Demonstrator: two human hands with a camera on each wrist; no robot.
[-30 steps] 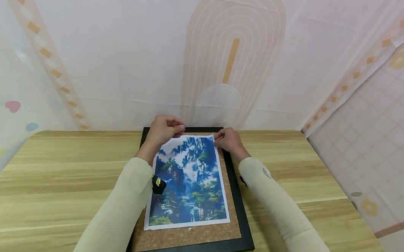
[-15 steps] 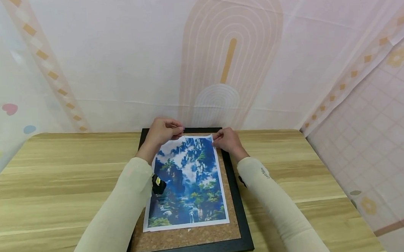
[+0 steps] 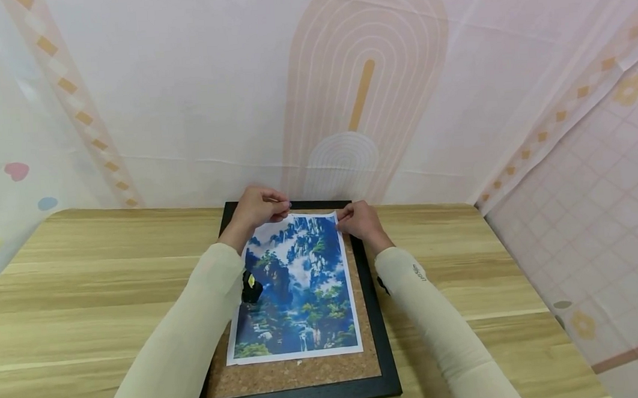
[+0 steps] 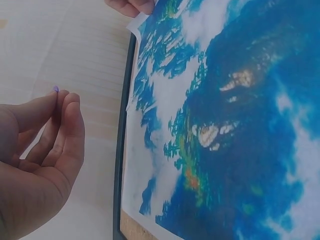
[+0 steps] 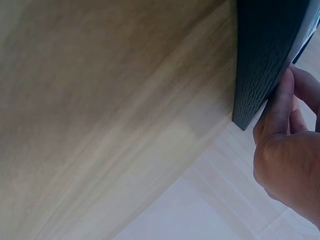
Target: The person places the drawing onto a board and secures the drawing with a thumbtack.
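A blue and green mountain print lies on a cork board in a black frame. My left hand hovers over the print's top left corner and pinches a tiny purple pin between thumb and fingertip. In the left wrist view this hand is beside the frame edge, apart from the print. My right hand holds the print's top right corner. In the right wrist view its fingers curl against the frame's corner.
The frame lies on a wooden table whose far edge meets a pale patterned backdrop. Bare wood stretches left and right of the frame. A small black device sits on my left wrist.
Both hands stay at the print's top edge. My left forearm has shifted slightly to the right.
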